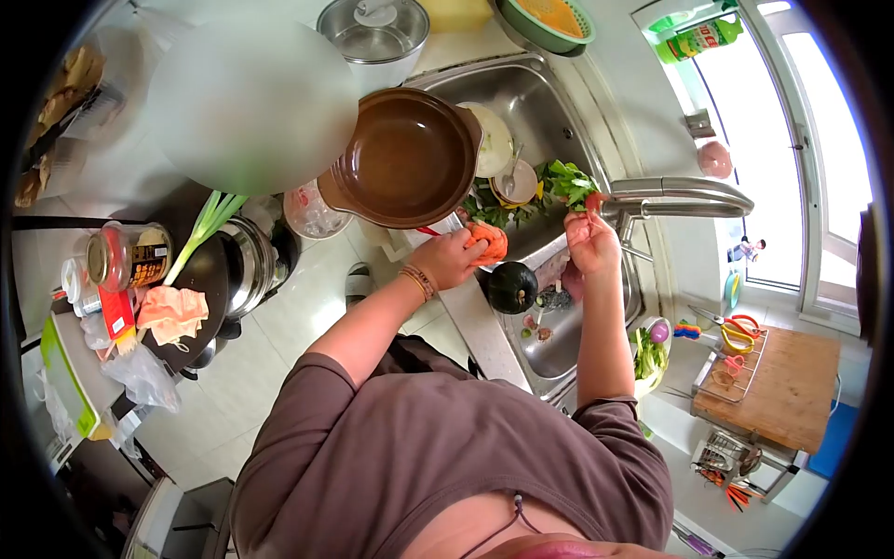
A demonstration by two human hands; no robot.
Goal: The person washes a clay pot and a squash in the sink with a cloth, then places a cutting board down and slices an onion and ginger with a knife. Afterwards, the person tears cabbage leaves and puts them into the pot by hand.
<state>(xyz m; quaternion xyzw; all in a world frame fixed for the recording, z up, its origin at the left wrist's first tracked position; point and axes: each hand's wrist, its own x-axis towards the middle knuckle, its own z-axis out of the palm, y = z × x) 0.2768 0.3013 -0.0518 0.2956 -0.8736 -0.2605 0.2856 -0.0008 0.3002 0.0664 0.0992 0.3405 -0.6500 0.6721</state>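
My left hand (452,259) is closed on a crumpled orange cloth (488,243) by the sink's near edge. Beside the faucet (684,197), the fingertips of my right hand (593,244) are pinched at the reddish end of some leafy greens (567,181). A dark green squash (512,287) sits on the divider between the sink basins. In the far basin are more greens, a pale plate (492,140) and a small bowl (515,183) with a spoon. The wide brown pot (407,158) overlaps the sink's left edge.
A lidded pot (372,35) and a green colander (557,19) stand at the back. On the right, a wooden board (778,389) lies near scissors (736,333). At left, a dark pan (200,307) stands beside jars and another orange cloth (173,312).
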